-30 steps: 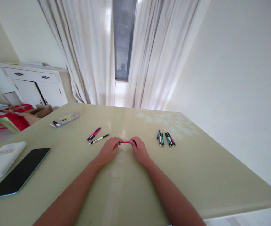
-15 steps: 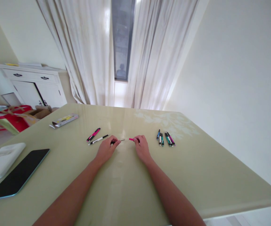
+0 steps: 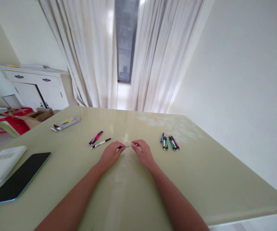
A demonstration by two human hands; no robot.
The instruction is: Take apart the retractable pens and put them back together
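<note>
On my head view's far left, I see a white device [image 3: 4,165] beside a dark-screened tablet [image 3: 20,177] on the pale green table [image 3: 225,179]. A small box [image 3: 67,123] lies beyond them. Next come a pink-and-black pen [image 3: 96,138] and a white-and-black pen [image 3: 101,143], close together. My left hand [image 3: 111,152] pinches a thin dark pen part [image 3: 127,147], its tip pointing towards the right hand [image 3: 143,153], in the gap between the two. That hand's fingers are curled; I cannot tell whether they grip anything. Farther right, a cluster of pens [image 3: 171,143] lies on the table.
</note>
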